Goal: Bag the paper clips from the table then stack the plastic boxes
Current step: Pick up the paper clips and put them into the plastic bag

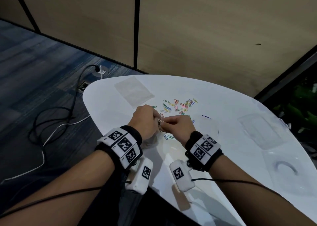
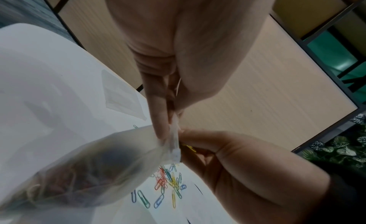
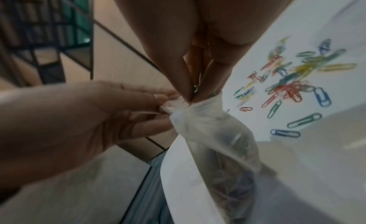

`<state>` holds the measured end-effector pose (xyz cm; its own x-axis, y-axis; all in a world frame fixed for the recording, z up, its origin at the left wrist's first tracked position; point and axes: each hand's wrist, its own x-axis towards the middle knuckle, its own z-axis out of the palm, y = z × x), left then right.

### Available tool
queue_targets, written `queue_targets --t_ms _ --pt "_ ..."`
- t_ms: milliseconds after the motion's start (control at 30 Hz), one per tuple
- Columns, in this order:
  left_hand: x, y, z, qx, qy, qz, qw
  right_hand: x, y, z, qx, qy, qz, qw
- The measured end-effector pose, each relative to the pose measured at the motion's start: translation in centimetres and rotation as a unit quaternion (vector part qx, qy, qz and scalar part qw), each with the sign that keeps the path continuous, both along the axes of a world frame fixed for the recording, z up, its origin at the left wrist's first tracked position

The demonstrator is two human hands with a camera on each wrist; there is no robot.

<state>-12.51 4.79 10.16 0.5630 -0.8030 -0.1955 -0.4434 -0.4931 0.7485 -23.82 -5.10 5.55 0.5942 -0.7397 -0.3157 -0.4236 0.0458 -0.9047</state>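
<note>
Left hand (image 1: 145, 121) pinches the bag (image 2: 95, 168) at its gathered mouth, fingers curled tight on the film. Right hand (image 1: 178, 124) has fingertips closed on a few clips, a yellow one visible (image 2: 189, 147), pressed right at the bag mouth; it may also be nipping the film edge, cannot tell for sure. The bag hangs below both hands at table (image 1: 223, 95) centre, part-filled. Loose clips (image 1: 178, 105) are scattered at 12 to 1 o'clock from the hands, a few more (image 1: 169, 136) just beside the right wrist at 6. Clear boxes: one flat at 10 o'clock (image 1: 133, 91), one at 3 o'clock (image 1: 262, 131), well apart, not stacked.

Handling, as judged: bag is thin, soft, floppy film, slippery, and the mouth collapses unless held apart. Hold it at the rim, two points, not the belly. Clips are light, stiff, small, tend to tangle and snag; pinch in small bunches. Boxes look light, rigid, thin-walled; take them by the edges.

Views: head view shows the whole layout and both boxes but hides the bag behind the hands. Left wrist view shows the bag's belly with clips inside and the yellow clip at the mouth. Right wrist view shows the bunched neck (image 3: 190, 108) and a clip end (image 3: 196, 87) between the right fingers.
</note>
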Motion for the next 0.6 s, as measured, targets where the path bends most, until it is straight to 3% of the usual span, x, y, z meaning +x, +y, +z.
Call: queue_targets --t_ms 100,200,300,400,467,533,600 --pt "0.0 0.0 0.0 -0.005 0.0 -0.004 1.0 0.5 0.5 0.3 -0.121 0.099 0.087 0.984" --pt "0.0 0.1 0.1 -0.006 0.001 -0.006 1.0 0.9 0.8 1.4 -0.239 0.189 0.173 0.937" --pt "0.5 0.2 0.3 -0.01 0.012 -0.002 1.0 0.8 0.0 3.3 -0.219 0.157 0.22 0.938" --pt "0.8 0.4 0.3 -0.018 0.032 0.003 0.999 0.6 -1.8 4.4 -0.066 0.02 0.172 0.983" --pt "0.7 0.6 0.4 -0.023 0.03 0.008 0.999 0.3 -4.7 3.9 -0.008 -0.021 0.107 0.994" --pt "0.7 0.8 0.4 -0.026 0.022 0.004 0.999 0.2 -8.8 1.7 -0.068 0.036 0.044 0.996" --pt "0.8 1.0 0.5 -0.026 0.005 0.0 1.0 0.0 -12.9 -1.2 -0.173 0.203 0.027 0.963"
